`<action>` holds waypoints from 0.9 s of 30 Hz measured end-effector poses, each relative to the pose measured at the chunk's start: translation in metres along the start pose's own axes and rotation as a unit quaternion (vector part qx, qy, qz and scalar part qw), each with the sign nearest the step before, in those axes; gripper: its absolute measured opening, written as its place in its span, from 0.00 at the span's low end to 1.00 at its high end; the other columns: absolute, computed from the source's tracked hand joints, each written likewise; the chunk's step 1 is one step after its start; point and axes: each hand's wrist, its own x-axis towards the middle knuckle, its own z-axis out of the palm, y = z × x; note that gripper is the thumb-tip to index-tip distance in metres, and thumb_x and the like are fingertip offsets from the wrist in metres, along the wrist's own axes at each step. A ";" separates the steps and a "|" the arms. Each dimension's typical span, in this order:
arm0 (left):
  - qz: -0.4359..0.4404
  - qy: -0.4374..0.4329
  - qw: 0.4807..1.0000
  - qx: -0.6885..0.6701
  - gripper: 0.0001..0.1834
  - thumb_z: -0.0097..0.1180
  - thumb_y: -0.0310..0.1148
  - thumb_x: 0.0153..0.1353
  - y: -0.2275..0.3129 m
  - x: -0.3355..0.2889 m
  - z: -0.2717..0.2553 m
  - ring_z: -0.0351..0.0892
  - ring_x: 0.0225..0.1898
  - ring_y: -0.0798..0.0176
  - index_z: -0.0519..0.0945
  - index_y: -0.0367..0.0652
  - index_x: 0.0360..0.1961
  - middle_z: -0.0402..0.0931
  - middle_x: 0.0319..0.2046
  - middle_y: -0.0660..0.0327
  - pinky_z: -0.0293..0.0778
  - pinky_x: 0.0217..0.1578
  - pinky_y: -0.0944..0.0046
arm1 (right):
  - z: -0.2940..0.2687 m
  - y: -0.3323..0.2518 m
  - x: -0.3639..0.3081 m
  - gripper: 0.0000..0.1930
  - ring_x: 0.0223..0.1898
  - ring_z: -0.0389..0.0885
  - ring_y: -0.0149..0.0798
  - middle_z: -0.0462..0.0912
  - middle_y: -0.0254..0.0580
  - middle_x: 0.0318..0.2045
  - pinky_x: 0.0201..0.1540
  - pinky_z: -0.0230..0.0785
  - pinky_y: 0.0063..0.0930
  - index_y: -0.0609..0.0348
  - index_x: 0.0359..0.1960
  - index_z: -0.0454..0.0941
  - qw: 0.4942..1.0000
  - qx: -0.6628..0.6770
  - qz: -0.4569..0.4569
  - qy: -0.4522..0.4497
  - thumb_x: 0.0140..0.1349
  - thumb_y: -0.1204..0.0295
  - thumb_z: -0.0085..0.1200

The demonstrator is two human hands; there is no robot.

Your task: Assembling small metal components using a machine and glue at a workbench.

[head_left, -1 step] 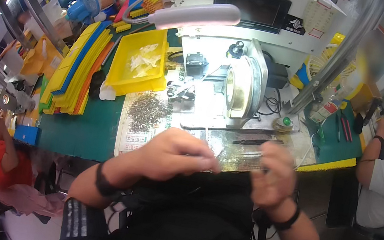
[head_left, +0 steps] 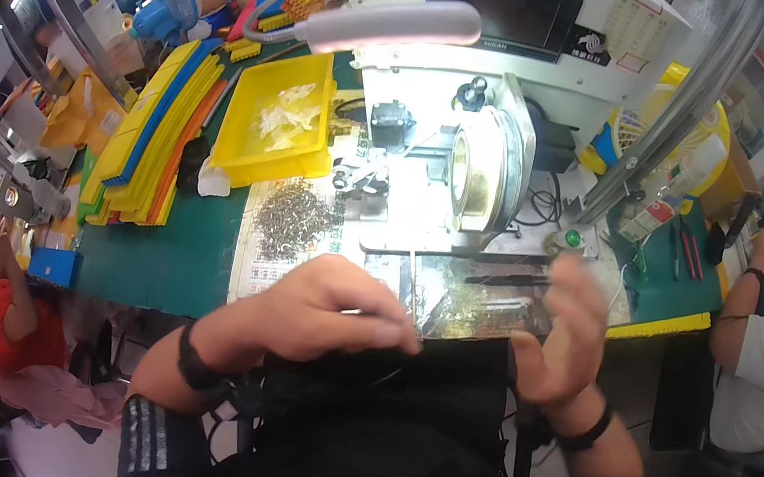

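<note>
At the bench's front edge, my left hand (head_left: 329, 311) is closed, thumb and fingertips brought together toward the right. Whatever those fingertips hold, if anything, is too small to make out. My right hand (head_left: 567, 340) is raised to the right of it, its fingers stretched up and the thumb apart, slightly smeared by motion. I see nothing in it. Between and beyond the hands lies a scuffed, shiny work plate (head_left: 460, 317). Behind it stands a white machine (head_left: 408, 81) with a round wheel-like drum (head_left: 476, 173). A pile of small metal pieces (head_left: 296, 222) lies on paper, beyond my left hand.
A yellow tray (head_left: 235, 138) with crumpled whitish plastic sits at the back left, beside stacked coloured strips (head_left: 152, 134). A lamp (head_left: 392, 28) hangs over the machine. Pliers (head_left: 689, 255) lie at the right, near a metal post (head_left: 670, 115). Other people sit on both sides.
My right hand has spread its fingers and moved slightly up and right, the thumb now apart. My left hand has shifted slightly left.
</note>
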 end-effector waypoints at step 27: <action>0.188 0.298 0.794 -0.495 0.07 0.48 0.34 0.75 -0.097 -0.093 -0.055 0.76 0.46 0.59 0.74 0.43 0.44 0.77 0.40 0.58 0.74 0.56 0.57 | -0.007 0.008 0.029 0.07 0.32 0.78 0.47 0.80 0.47 0.33 0.41 0.69 0.39 0.61 0.34 0.79 0.978 -0.030 0.089 -0.187 0.55 0.77 0.63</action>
